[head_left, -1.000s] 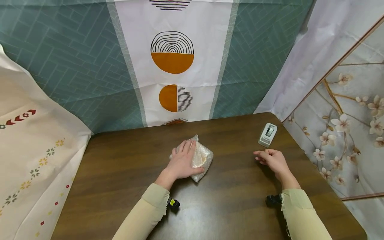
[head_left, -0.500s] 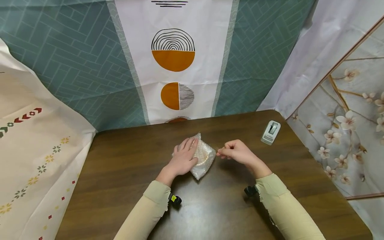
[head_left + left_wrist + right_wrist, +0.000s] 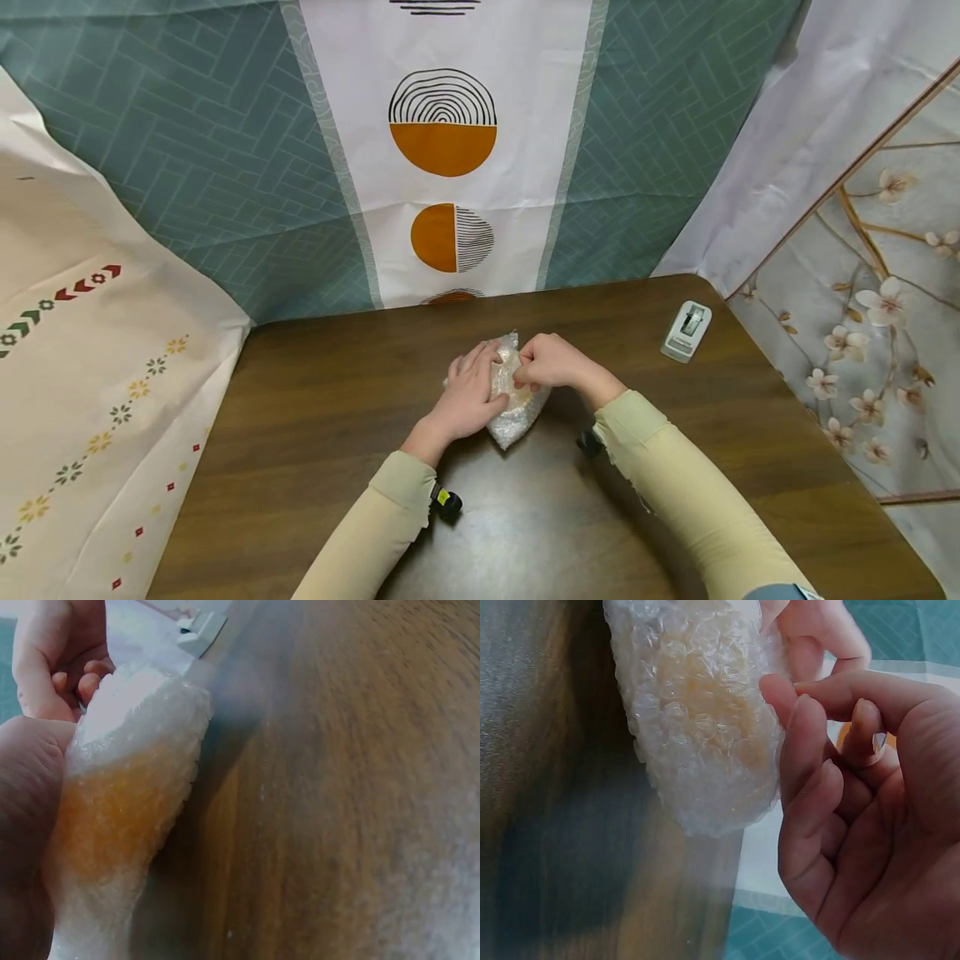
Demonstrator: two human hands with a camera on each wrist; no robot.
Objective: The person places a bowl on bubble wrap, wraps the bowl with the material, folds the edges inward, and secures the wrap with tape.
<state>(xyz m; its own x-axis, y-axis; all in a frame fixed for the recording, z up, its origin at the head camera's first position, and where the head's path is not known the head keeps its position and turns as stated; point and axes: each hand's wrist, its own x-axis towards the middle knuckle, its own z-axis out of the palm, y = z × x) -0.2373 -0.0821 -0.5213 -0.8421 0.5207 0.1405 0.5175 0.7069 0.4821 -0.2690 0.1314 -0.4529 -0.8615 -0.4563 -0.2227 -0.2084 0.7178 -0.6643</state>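
Note:
A bubble-wrapped packet [image 3: 517, 421] with something orange inside lies on the table; the orange shows most clearly through the wrap [image 3: 112, 810] in the left wrist view. My left hand [image 3: 463, 398] rests on its left part with extended, slightly bent fingers, the thumb on the near face. At the packet's right side, my right hand [image 3: 557, 363] has curled fingers and brings its thumb to its fingertips [image 3: 804, 712] against the wrap. Between those fingers shows a small clear sliver [image 3: 880, 741], seemingly clear tape. The fingers partly hide it.
A small white tape dispenser [image 3: 686, 332] sits at the back right of the wooden table [image 3: 337, 383]. Behind the table hangs a teal and white patterned cloth [image 3: 465, 183]. Floral fabric [image 3: 885, 367] hangs along the right edge.
From near the dispenser, my right hand has moved left to the packet and now touches its right side. The left hand stays on the packet. The head view has shifted slightly.

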